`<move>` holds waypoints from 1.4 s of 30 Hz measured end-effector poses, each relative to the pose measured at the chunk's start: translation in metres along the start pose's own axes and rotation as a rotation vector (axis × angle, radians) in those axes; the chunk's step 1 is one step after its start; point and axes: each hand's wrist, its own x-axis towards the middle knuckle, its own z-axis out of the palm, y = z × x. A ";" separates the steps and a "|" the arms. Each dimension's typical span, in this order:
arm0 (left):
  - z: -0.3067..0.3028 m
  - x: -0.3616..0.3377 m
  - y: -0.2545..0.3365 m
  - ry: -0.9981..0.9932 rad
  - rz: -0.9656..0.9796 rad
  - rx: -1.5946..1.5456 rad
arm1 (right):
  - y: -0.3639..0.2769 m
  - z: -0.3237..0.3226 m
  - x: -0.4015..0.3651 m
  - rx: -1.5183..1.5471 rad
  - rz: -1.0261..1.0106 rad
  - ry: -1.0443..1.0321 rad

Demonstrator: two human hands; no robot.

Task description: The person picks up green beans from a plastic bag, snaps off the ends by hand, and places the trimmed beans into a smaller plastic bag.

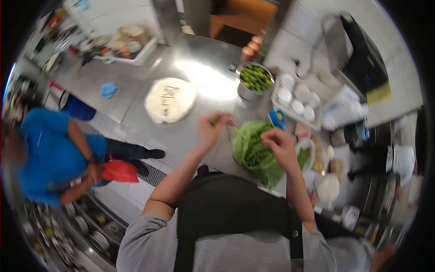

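Observation:
My left hand (211, 131) is raised over the steel counter, fingers closed on a small, thin green-and-reddish item that is too blurred to name. Just to its right lies a big heap of leafy greens (250, 147). Above the right side of that heap is my right hand (279, 146), its fingertips pinched together; whether a leaf is between them, I cannot make out. A clear plastic bag (311, 152) with more greens sits beside my right wrist. Behind the heap stands a blue container (276, 119).
A round pale item with black writing (170, 100) lies on the steel counter (204, 75). At the back are a metal pot of small green produce (255, 78) and a tray of white-lidded tubs (297, 96). A person in blue (54, 154) stands left, another person (401, 158) far right.

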 end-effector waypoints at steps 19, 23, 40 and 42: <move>0.029 0.019 0.007 0.263 -0.173 -0.439 | 0.000 0.075 0.033 -0.199 -0.223 0.049; 0.035 0.015 0.003 0.204 -0.184 -0.386 | -0.005 0.049 0.035 -0.024 -0.203 -0.312; 0.009 0.003 -0.073 -0.045 -0.672 -0.888 | 0.097 0.052 -0.009 -0.537 -0.319 -0.318; 0.013 -0.001 -0.066 -0.033 -0.720 -0.813 | 0.107 0.065 -0.012 -0.744 -0.415 -0.329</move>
